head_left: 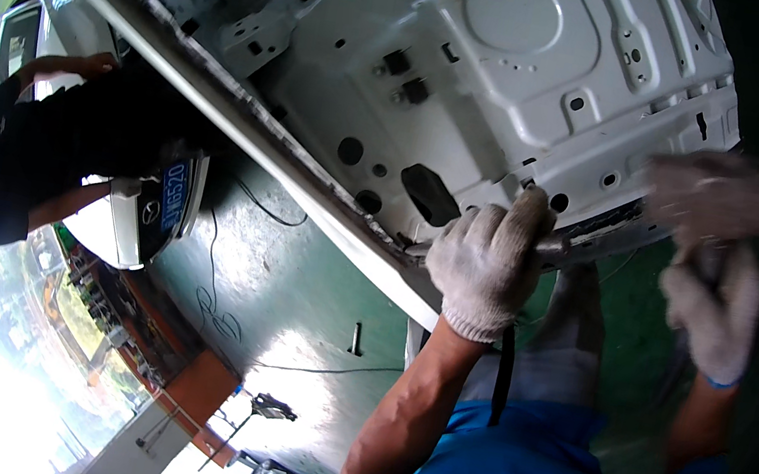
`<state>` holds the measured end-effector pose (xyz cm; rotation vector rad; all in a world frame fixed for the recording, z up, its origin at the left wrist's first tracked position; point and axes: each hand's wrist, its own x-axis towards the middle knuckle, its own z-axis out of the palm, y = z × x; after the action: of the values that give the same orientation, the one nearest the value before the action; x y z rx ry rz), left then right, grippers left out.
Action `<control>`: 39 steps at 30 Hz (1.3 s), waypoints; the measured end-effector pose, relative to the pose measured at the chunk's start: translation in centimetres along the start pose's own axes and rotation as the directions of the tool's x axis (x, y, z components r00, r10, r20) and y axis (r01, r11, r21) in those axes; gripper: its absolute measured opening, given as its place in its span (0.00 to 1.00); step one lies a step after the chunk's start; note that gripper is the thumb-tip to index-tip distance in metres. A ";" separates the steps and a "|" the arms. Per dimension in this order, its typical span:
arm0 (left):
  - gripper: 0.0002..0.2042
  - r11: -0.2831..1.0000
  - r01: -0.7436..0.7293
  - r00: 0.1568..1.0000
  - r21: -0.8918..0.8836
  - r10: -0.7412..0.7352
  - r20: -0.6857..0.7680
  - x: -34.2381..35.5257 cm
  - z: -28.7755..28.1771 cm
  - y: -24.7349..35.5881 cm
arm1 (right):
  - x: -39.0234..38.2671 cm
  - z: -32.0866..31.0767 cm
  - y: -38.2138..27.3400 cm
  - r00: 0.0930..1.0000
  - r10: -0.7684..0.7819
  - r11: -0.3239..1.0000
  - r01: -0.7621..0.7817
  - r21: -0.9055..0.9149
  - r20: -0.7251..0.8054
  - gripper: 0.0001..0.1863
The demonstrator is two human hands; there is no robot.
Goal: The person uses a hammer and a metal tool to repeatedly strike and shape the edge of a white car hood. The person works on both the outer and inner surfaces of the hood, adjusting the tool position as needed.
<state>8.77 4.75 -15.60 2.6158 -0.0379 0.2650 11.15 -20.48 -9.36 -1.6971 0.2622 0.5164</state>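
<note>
My left hand [487,261], in a white knit glove, is closed around a metal bar [553,243] lying along the lower edge of a grey sheet-metal panel [506,97], part of a vehicle body with many holes and stamped ribs. My right hand [713,306], also gloved, grips a heavy hammer [717,195], raised to the right of the bar and blurred by motion; its head is apart from the bar. A long pale rail [175,69] with a dark seam runs diagonally from the upper left down to my left hand.
A person [28,155] in dark clothing is at the left beside a white car bumper [128,223]. Cables [282,215] and a small tool [356,340] lie on the green floor [261,277]. An orange-brown bench [200,388] and a bright opening are at lower left.
</note>
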 end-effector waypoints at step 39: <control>0.10 1.000 0.012 0.977 0.026 -0.017 0.212 0.8 0.5 0.7 | -1.0 -9.4 -1.5 0.845 -0.284 0.959 0.245 -0.144 -0.453 0.25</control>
<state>9.56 3.93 -15.52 2.6572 -0.0895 -0.0204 12.72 -29.42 -6.48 -1.8871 0.3511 -0.1034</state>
